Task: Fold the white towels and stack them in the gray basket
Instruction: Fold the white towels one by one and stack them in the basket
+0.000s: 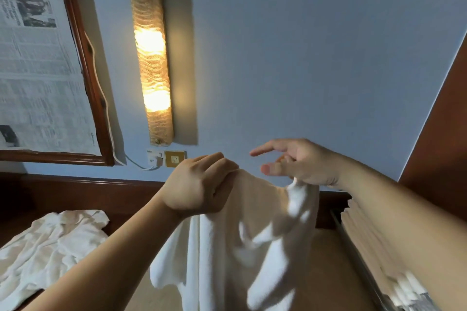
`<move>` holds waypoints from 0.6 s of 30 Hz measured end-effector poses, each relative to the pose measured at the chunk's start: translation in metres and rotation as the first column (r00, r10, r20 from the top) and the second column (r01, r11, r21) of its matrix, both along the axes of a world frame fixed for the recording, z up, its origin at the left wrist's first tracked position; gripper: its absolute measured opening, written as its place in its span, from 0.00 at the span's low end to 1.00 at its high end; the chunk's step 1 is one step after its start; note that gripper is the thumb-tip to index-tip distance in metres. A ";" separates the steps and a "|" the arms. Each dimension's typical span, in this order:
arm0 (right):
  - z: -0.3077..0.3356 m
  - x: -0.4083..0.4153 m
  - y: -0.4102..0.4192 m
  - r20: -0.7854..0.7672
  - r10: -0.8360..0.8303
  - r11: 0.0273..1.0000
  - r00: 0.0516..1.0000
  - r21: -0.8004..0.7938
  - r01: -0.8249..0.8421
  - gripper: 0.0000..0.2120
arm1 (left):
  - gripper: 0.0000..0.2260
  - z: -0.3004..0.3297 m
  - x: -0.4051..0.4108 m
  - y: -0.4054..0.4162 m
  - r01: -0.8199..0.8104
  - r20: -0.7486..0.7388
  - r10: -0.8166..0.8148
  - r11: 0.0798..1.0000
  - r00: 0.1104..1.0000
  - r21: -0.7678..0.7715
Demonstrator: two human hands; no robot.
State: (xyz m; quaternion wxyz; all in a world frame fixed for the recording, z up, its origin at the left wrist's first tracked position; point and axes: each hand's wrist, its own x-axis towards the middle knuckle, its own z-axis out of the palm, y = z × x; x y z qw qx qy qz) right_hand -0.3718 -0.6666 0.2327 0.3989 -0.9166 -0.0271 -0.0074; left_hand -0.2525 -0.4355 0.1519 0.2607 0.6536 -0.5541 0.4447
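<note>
A white towel (242, 240) hangs in front of me, held up by its top edge. My left hand (199, 184) grips the left part of that edge with curled fingers. At the right corner my right hand (300, 161) holds the towel under its lower fingers, with forefinger and thumb stretched out free. A crumpled heap of white towels (50, 242) lies at the lower left. The gray basket (358, 260) shows at the lower right under my right forearm, with folded towels (364, 230) stacked inside it.
A lit wall lamp (151, 65) and a wall socket (166, 158) are on the blue wall ahead. A wood-framed panel covered with newspaper (38, 58) hangs at the left. A dark wooden ledge (88, 192) runs along the wall, and a brown wooden panel (442, 134) stands at the right.
</note>
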 end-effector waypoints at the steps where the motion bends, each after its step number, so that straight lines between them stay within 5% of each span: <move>1: -0.001 0.001 0.008 -0.052 0.052 0.998 0.997 -0.028 -0.053 0.23 | 0.03 0.002 -0.003 0.000 0.023 0.020 -0.023 1.000 1.000 -0.007; 3: -0.008 0.005 0.021 -0.054 0.052 0.993 0.997 -0.106 -0.058 0.28 | 0.03 0.004 -0.007 0.001 0.076 0.049 -0.075 0.997 0.996 -0.024; 8: -0.027 0.013 0.033 0.022 0.089 0.985 0.996 -0.150 -0.085 0.11 | 0.03 0.007 -0.011 0.006 0.148 0.098 -0.144 0.988 0.985 -0.036; 14: -0.041 0.012 0.037 -0.065 0.109 0.984 0.992 -0.136 -0.117 0.12 | 0.04 0.003 -0.005 0.010 0.140 0.116 -0.138 0.990 0.984 -0.005; 18: -0.037 0.012 0.023 0.046 0.040 0.981 0.998 -0.194 -0.030 0.16 | 0.03 -0.009 0.000 0.016 0.090 0.093 -0.086 0.995 0.992 -0.036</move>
